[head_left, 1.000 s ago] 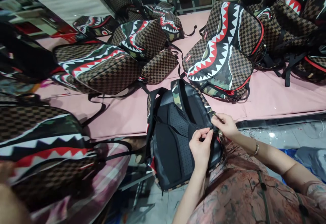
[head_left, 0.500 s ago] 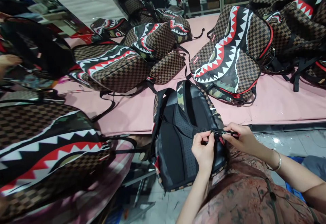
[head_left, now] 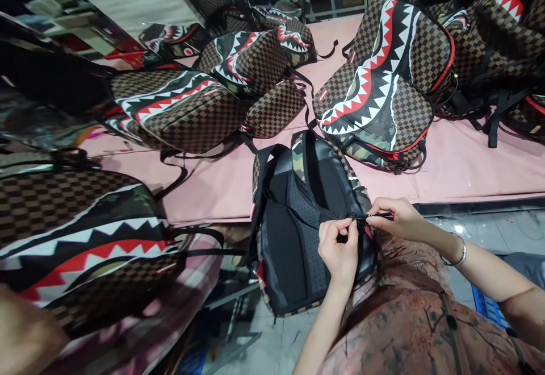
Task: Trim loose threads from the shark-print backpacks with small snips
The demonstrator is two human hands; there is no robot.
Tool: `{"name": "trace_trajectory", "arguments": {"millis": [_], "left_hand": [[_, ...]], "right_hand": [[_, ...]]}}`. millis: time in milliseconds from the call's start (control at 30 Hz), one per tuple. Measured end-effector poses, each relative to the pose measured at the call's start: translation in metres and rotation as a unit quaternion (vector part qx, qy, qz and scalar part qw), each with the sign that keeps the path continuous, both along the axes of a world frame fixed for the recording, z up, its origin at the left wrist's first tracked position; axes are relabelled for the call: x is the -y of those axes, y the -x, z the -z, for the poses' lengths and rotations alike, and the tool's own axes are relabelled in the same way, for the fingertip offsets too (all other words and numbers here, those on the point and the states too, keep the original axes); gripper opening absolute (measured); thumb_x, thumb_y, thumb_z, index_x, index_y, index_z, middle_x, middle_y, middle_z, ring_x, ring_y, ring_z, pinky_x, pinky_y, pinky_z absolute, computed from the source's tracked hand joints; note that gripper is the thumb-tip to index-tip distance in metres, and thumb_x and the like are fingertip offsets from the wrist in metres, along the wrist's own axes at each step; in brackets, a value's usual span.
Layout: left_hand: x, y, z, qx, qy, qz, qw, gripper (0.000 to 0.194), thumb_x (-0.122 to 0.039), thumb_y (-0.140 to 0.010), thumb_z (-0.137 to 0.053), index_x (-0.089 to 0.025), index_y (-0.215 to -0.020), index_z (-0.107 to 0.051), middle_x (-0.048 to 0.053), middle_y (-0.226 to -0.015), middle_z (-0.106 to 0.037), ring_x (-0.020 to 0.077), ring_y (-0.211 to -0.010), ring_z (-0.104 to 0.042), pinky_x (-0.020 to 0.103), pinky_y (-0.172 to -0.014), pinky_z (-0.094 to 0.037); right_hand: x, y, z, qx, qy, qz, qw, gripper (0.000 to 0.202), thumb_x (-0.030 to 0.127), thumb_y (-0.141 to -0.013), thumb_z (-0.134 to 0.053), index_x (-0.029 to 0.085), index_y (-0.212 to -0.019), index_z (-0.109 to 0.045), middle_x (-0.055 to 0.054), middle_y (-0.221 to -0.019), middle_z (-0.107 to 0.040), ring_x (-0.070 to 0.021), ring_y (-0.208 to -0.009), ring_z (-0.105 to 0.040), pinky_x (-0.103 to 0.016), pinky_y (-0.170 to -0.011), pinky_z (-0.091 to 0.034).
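A backpack rests with its black padded back facing up, its upper part on the edge of the pink table and its lower part over my lap. My left hand is closed in a pinch on a black strap at the backpack's right side. Just right of it, my right hand pinches a thin dark tool, its tip close to the strap by my left fingertips. What kind of tool it is, I cannot tell.
Checkered backpacks with shark-teeth prints lie across the table, one just beyond the black-backed one. At the left, a co-worker's blurred hand is beside a large backpack. A blue crate stands on the floor at the right.
My right hand has shifted slightly left and up, and less of the dark tool shows. At the lower left, the co-worker's hand has come into view over the large backpack. The view has shifted slightly.
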State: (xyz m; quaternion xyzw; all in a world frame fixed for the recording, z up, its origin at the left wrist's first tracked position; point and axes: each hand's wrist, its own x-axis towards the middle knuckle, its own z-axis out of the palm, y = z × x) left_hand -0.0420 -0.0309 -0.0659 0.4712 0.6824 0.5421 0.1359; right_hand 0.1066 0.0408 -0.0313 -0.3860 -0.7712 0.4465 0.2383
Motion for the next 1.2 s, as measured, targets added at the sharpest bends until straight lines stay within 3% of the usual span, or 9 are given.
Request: {"name": "trace_trajectory", "arguments": {"millis": [233,400,600,700,767,867,967,1067,1200], "left_hand": [[0.000,0.016,0.002,0.233,0.144,0.037,0.961,0.021,-0.032,-0.065,-0.069,-0.015,-0.076,-0.065,-0.004,-0.058,-0.049,0.0078,-0.054,-0.040,0.022,-0.054,-0.034],[0.004,0.031,-0.001,0.285,0.226,0.102,0.926,0.027,-0.035,-0.060,-0.072,-0.013,-0.075,-0.066,-0.003,-0.059,-0.052,0.0068,-0.054,-0.040,0.021,-0.054,-0.032],[0.004,0.045,-0.005,0.203,0.306,0.182,0.912,0.031,-0.043,-0.064,-0.068,-0.012,-0.062,-0.063,-0.003,-0.054,-0.049,0.0073,-0.053,-0.037,0.020,-0.050,-0.027],[0.005,0.042,-0.008,0.290,0.297,0.172,0.893,0.031,-0.040,-0.063,-0.071,-0.011,-0.060,-0.061,-0.005,-0.049,-0.039,0.0041,-0.046,-0.028,0.018,-0.044,-0.020],[0.008,0.036,-0.011,0.439,0.269,0.166,0.841,0.028,-0.036,-0.062,-0.072,-0.011,-0.063,-0.058,-0.008,-0.048,-0.030,0.0020,-0.043,-0.020,0.016,-0.040,-0.015],[0.013,0.028,-0.016,0.653,0.211,0.140,0.714,0.024,-0.022,-0.064,-0.072,-0.012,-0.063,-0.051,-0.009,-0.051,-0.031,0.0002,-0.041,-0.020,0.012,-0.037,-0.015],[0.015,0.025,-0.020,0.762,0.185,0.099,0.613,0.021,-0.014,-0.074,-0.061,-0.013,-0.062,-0.044,-0.007,-0.054,-0.035,-0.0003,-0.040,-0.025,0.010,-0.036,-0.021],[0.013,0.025,-0.023,0.801,0.189,0.072,0.564,0.025,-0.015,-0.083,-0.050,-0.014,-0.061,-0.039,-0.007,-0.053,-0.030,-0.0003,-0.037,-0.026,0.009,-0.034,-0.023],[0.009,0.025,-0.027,0.817,0.187,0.052,0.544,0.030,-0.020,-0.088,-0.044,-0.016,-0.060,-0.035,-0.008,-0.053,-0.027,-0.0008,-0.035,-0.027,0.010,-0.032,-0.021]], "right_hand": [[0.000,0.012,0.037,-0.132,0.169,0.090,0.973,0.024,0.042,-0.080,-0.052,0.018,-0.086,-0.054,0.005,-0.060,-0.053,-0.0087,-0.052,-0.047,-0.020,-0.051,-0.037],[0.017,0.031,0.057,-0.083,0.126,0.089,0.985,0.019,0.032,-0.067,-0.066,0.018,-0.077,-0.058,0.002,-0.071,-0.058,-0.0120,-0.067,-0.051,-0.023,-0.061,-0.039],[0.033,0.036,0.058,-0.120,0.109,0.082,0.983,0.015,0.030,-0.072,-0.061,0.018,-0.066,-0.053,0.004,-0.062,-0.052,-0.0107,-0.060,-0.046,-0.022,-0.055,-0.036],[0.033,0.035,0.055,-0.133,0.104,0.090,0.981,0.017,0.030,-0.074,-0.057,0.019,-0.064,-0.050,0.005,-0.059,-0.047,-0.0100,-0.057,-0.042,-0.021,-0.053,-0.034],[0.032,0.034,0.052,-0.146,0.102,0.099,0.979,0.017,0.030,-0.076,-0.056,0.019,-0.066,-0.049,0.005,-0.059,-0.045,-0.0096,-0.057,-0.041,-0.021,-0.053,-0.033],[0.031,0.036,0.049,-0.171,0.120,0.105,0.972,0.016,0.033,-0.077,-0.055,0.019,-0.071,-0.050,0.006,-0.059,-0.043,-0.0086,-0.054,-0.038,-0.021,-0.052,-0.032],[0.030,0.038,0.046,-0.172,0.147,0.104,0.969,0.017,0.036,-0.077,-0.055,0.019,-0.076,-0.051,0.006,-0.058,-0.042,-0.0080,-0.050,-0.036,-0.021,-0.049,-0.031],[0.032,0.035,0.041,-0.144,0.118,0.126,0.974,0.024,0.036,-0.078,-0.055,0.019,-0.094,-0.052,0.005,-0.060,-0.047,-0.0094,-0.051,-0.041,-0.022,-0.049,-0.034],[0.033,0.016,0.037,-0.087,-0.009,0.109,0.990,0.028,0.036,-0.084,-0.049,0.019,-0.107,-0.050,0.000,-0.070,-0.059,-0.0131,-0.058,-0.052,-0.025,-0.055,-0.040]]}}
